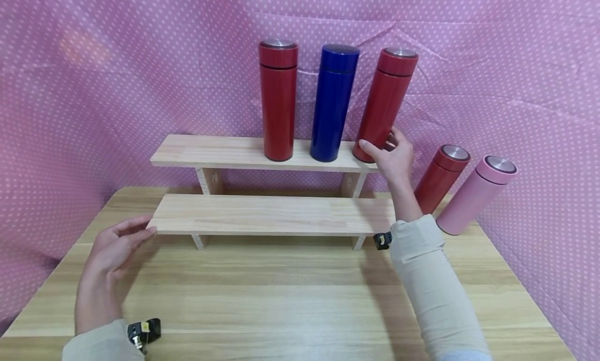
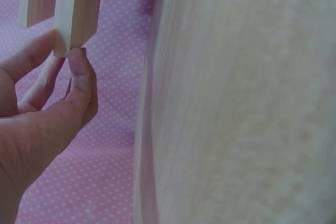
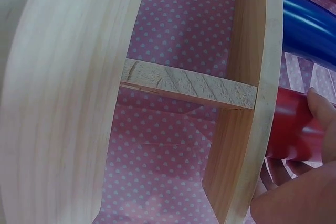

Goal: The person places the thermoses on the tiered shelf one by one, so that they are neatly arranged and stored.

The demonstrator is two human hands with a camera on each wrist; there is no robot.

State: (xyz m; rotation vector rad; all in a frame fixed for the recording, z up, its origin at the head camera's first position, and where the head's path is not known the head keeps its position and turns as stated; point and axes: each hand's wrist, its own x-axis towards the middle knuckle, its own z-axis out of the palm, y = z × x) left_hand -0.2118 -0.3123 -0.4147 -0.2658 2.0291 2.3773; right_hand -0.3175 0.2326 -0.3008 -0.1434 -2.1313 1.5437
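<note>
A two-tier wooden shelf (image 1: 272, 215) stands on the table. On its upper board are a red thermos (image 1: 278, 100) and a blue thermos (image 1: 334, 103), both upright. My right hand (image 1: 396, 155) grips another red thermos (image 1: 386, 98) low down at the board's right end; in the right wrist view, its base (image 3: 294, 124) meets the board edge, thumb on one side and fingers on the other. With thumb and fingertips, my left hand (image 1: 112, 249) pinches the left end of the lower board (image 2: 64, 14), which the left wrist view shows between the fingers.
Right of the shelf, a shorter red thermos (image 1: 442, 176) and a pink thermos (image 1: 475, 197) stand on the wooden table (image 1: 281, 298). My right forearm passes in front of the lower board's right end. A pink dotted cloth (image 1: 140, 79) hangs behind and at both sides.
</note>
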